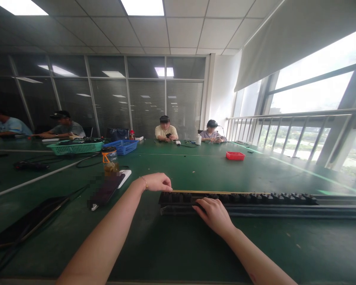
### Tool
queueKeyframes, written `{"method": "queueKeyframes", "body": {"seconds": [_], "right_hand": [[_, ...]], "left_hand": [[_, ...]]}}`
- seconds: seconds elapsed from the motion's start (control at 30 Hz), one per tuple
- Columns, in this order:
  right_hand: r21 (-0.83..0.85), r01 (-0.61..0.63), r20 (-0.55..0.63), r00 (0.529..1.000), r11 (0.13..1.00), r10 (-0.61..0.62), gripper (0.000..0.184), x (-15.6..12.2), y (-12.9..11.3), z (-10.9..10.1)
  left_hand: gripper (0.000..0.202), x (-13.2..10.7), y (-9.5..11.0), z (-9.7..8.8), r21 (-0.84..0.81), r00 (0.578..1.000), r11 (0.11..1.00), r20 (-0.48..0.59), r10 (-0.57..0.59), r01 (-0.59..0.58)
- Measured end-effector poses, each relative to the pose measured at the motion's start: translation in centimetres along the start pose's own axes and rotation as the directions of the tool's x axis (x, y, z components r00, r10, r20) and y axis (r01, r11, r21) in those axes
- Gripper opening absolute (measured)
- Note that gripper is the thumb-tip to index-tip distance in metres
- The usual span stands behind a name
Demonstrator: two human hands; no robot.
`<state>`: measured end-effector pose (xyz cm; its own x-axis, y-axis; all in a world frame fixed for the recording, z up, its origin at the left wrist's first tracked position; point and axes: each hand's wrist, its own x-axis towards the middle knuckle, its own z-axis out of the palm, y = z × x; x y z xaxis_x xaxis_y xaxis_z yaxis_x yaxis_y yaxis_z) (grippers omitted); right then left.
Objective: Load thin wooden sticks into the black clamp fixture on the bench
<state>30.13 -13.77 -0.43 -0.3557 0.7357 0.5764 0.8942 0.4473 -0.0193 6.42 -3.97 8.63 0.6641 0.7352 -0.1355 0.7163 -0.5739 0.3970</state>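
Observation:
A long black tray (255,210) lies across the table in front of me, holding a row of small black parts (243,197). Along its far side runs a thin yellow strip (207,192). My left hand (158,182) is closed in a pinch at the strip's left end, fingertips pointing down at the tray's corner. Over the near edge of the tray, left of its middle, rests my right hand (216,215). Its fingers are bent and close together, with the thumb low on the front side; what lies under the fingertips is hidden.
To the left are a dark phone (106,190) on a white item, a bottle with an orange strap (109,160), a green basket (77,147) and a blue basket (126,147). A red box (235,156) stands farther off. Several people sit around the green table (172,245).

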Motion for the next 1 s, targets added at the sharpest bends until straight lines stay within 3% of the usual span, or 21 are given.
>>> {"method": "queueKeyframes", "body": {"seconds": [0.33, 0.63, 0.83, 1.0], "right_hand": [[-0.007, 0.003, -0.017, 1.000, 1.000, -0.004, 0.030, 0.0, -0.1, 0.1], [0.018, -0.002, -0.008, 1.000, 1.000, 0.003, 0.027, 0.1, -0.2, 0.0], [0.011, 0.002, -0.017, 1.000, 1.000, -0.002, 0.028, 0.0, -0.3, -0.1], [0.007, 0.009, -0.006, 1.000, 1.000, -0.009, 0.027, 0.0, 0.0, 0.2]], "left_hand": [[0.031, 0.0, 0.0, 0.0, -0.046, 1.000, 0.998, 0.004, 0.031, -0.031], [0.019, -0.9, 1.9, -0.8, 0.182, 0.968, 0.983, -0.251, 0.020, 0.026], [0.023, -0.4, 2.0, -0.6, 0.316, 0.886, 0.948, -0.451, 0.110, 0.043], [0.028, 0.9, -1.3, 0.6, 0.337, 0.807, 0.935, -0.579, 0.117, 0.107]]}}
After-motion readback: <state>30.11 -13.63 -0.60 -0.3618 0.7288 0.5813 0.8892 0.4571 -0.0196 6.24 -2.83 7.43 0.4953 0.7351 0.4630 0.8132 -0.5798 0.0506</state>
